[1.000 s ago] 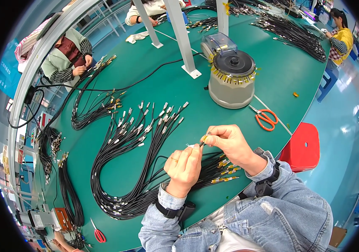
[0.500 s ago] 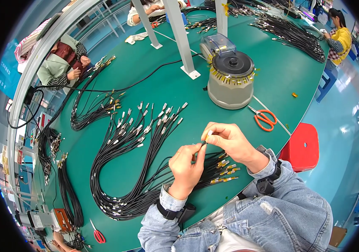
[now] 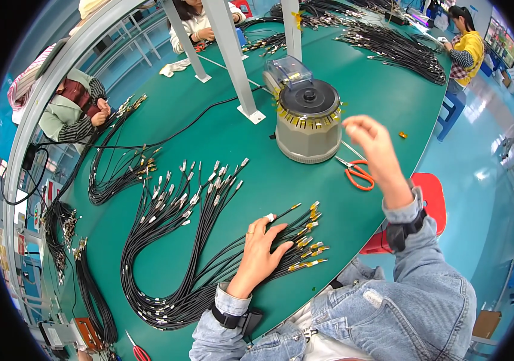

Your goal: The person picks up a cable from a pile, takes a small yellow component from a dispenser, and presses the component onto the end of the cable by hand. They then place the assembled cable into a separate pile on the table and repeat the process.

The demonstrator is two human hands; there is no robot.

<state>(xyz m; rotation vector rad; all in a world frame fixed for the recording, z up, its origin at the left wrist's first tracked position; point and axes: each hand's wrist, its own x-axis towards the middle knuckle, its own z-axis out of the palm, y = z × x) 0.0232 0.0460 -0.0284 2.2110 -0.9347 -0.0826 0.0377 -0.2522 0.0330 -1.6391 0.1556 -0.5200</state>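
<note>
Left hand [image 3: 263, 249] lies flat, fingers spread, pressing on a bundle of black cables [image 3: 233, 265] near the table's front edge; their yellow-tagged ends [image 3: 308, 240] fan out just beside the fingertips. Right hand [image 3: 372, 141] hangs raised above the table, fingers loosely curled and nearly pinched; whether they hold anything, I cannot tell. It hovers beside the round grey tape dispenser [image 3: 309, 123], whose rim carries short yellow strips. Orange-handled scissors [image 3: 358, 173] lie below that hand on the green table [image 3: 233, 150]. To the left, more looped cable bundles [image 3: 167, 210] with metal connectors. Across the table, other people sit over their own cables.
</note>
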